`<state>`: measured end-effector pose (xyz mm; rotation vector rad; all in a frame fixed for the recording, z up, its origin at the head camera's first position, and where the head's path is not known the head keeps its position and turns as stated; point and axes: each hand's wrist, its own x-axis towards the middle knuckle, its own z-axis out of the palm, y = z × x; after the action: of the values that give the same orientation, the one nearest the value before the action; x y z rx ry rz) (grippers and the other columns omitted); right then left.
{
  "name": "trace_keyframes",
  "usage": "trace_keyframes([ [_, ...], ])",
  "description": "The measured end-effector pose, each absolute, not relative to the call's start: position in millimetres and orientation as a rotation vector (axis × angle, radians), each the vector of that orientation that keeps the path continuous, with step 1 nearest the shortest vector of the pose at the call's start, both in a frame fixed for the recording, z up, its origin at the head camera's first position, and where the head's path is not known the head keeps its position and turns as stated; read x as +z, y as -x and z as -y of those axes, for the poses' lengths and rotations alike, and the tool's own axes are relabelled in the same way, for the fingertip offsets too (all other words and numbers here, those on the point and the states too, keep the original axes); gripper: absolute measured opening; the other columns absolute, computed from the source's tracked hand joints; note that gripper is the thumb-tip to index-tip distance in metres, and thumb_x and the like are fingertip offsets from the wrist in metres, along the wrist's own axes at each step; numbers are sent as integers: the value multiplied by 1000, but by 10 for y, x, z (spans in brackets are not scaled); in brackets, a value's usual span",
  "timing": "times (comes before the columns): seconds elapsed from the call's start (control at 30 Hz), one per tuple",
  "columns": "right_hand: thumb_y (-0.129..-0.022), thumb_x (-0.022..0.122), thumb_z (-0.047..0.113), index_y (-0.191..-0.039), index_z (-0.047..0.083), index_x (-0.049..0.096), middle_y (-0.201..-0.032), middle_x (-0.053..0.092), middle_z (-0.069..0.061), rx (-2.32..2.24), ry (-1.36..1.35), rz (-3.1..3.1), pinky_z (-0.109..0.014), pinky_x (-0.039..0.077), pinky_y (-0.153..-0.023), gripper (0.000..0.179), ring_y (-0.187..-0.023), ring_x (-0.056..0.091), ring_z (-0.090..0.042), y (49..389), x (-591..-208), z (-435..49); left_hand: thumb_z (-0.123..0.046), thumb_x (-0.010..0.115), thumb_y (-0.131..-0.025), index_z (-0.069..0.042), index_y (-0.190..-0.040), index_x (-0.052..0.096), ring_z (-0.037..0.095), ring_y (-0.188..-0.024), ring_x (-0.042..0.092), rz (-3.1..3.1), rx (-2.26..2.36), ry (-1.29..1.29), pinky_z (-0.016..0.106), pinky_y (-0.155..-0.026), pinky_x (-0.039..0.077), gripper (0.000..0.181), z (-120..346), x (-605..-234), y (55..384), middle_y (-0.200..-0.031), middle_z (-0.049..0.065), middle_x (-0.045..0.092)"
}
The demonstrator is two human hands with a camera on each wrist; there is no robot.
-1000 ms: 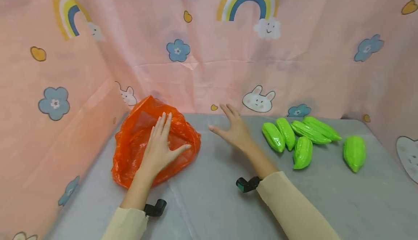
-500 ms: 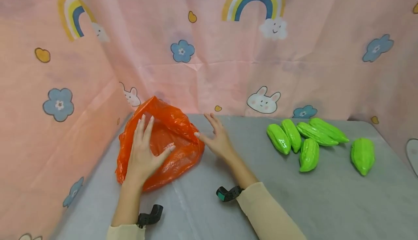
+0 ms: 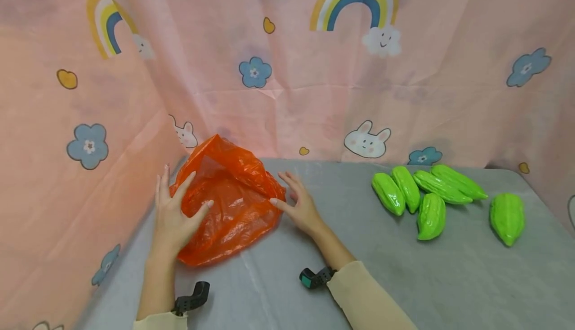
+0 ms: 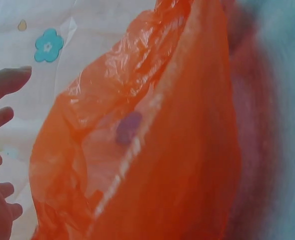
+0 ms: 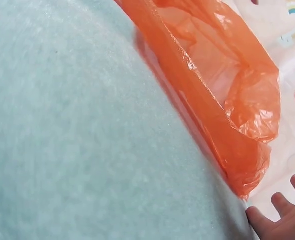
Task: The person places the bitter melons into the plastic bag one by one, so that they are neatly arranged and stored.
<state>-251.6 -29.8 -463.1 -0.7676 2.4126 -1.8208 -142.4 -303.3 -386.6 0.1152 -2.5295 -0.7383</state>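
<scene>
An orange plastic bag (image 3: 233, 205) stands on the grey table with its mouth spread towards me. My left hand (image 3: 172, 220) is at the bag's left side, its fingers spread and straight. In the left wrist view the fingers show at the left edge, apart from the bag (image 4: 182, 165). My right hand (image 3: 302, 207) is at the bag's right side with fingers loosely extended; its thumb tip overlaps the rim in the head view. Whether it touches the plastic, I cannot tell. The right wrist view has the fingers close to the bag's corner (image 5: 245, 165). Neither hand holds anything.
Several glossy green ridged fruits (image 3: 431, 216) lie grouped on the right of the grey table (image 3: 359, 250). One more green fruit (image 3: 507, 217) lies apart, farther right. A pink patterned cloth (image 3: 314, 105) hangs behind and along the left side.
My left hand has moved left, from in front of the bag's mouth to its left side. My right hand has come left and nearer, up to the bag's right rim. The green fruits stay put.
</scene>
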Motion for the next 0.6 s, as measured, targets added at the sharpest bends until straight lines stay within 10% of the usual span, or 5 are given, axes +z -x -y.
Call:
trace_keyframes([
  [0.6,-94,70,37,-153,15,46,-166,30,-12,-1381,916,-2600,-62,35,-118,67,-150,35,-38,2502,-4745,328,-42,66,-95,-15,-155,41,54,-148,27,2832,-764,-228,77,-107,34,70,3193,-3963,1401,-173,10,-6],
])
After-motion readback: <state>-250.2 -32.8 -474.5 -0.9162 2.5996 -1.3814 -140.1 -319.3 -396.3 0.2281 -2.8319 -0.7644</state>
